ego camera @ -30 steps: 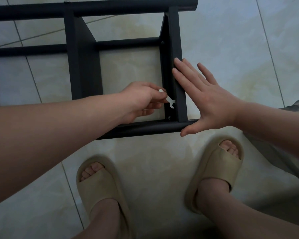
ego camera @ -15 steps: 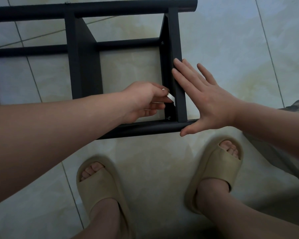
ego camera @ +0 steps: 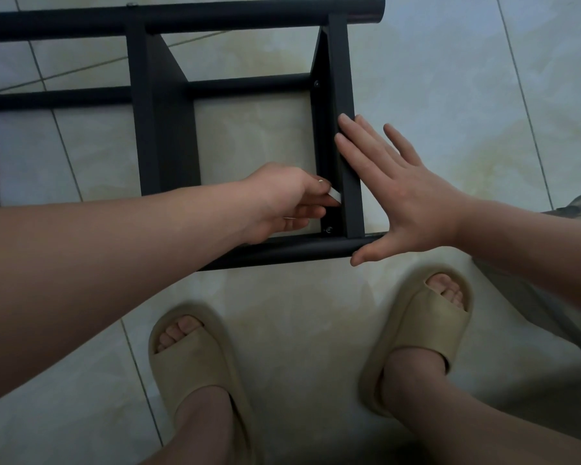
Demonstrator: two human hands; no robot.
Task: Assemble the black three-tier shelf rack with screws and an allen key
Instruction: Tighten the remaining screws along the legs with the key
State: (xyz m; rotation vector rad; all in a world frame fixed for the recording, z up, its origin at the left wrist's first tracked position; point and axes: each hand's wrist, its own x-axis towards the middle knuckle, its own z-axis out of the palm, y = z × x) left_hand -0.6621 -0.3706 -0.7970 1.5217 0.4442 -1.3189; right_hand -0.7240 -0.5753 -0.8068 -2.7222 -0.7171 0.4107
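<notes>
Left hand (ego camera: 282,199) pinches one small flat wrench (ego camera: 335,197) against rack end panel (ego camera: 344,95); right hand (ego camera: 406,196), fingers (ego camera: 353,135) straight, presses it; two screws (ego camera: 316,83) (ego camera: 328,229) showing.

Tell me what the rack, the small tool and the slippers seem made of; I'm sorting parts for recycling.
The rack: probably painted metal, matte black, round tubes with flat bars. The small tool pinched in the left hand: pale, flat, likely stamped steel, mostly hidden. The slippers: beige, thick, seamless, seemingly moulded foam.
</notes>
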